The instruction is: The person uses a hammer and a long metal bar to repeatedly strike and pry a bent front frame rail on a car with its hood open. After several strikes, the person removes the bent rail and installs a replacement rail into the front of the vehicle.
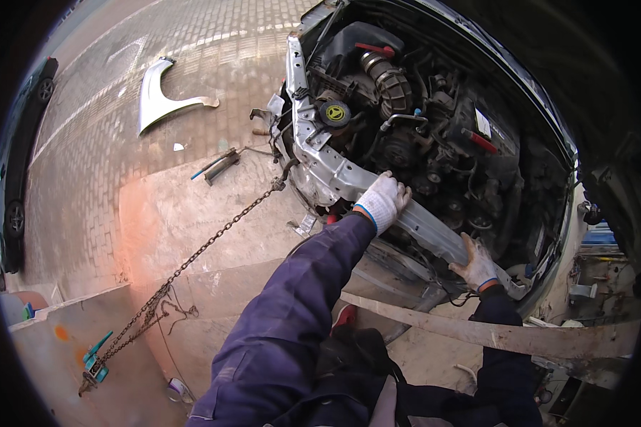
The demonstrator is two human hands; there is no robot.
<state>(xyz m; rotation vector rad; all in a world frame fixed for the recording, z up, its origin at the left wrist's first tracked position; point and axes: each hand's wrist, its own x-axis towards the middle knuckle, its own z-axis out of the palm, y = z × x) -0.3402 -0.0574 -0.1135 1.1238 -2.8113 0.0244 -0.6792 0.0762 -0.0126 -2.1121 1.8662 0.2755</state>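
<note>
A silver radiator support crossbar [434, 229] spans the front of an open engine bay. My left hand [383, 202], in a white knit glove, is closed over the bar near its middle. Farther right, my right hand [475, 265], also gloved, grips the bar near its right end with fingers and thumb apart across it. Behind the bar lies the engine [399, 142], with a ribbed intake hose [389, 82] and a black cap with a yellow mark [335, 113]. At the front left corner, a hook [285, 174] on a rusty chain [224, 231] catches the car body.
The chain runs to a teal lever hoist [96, 364] by a metal plate at lower left. A white fender [160, 99] lies on the paving, with a cylindrical tool [222, 168] nearer. A curved metal strip [491, 334] crosses before my body. A dark car [23, 171] stands far left.
</note>
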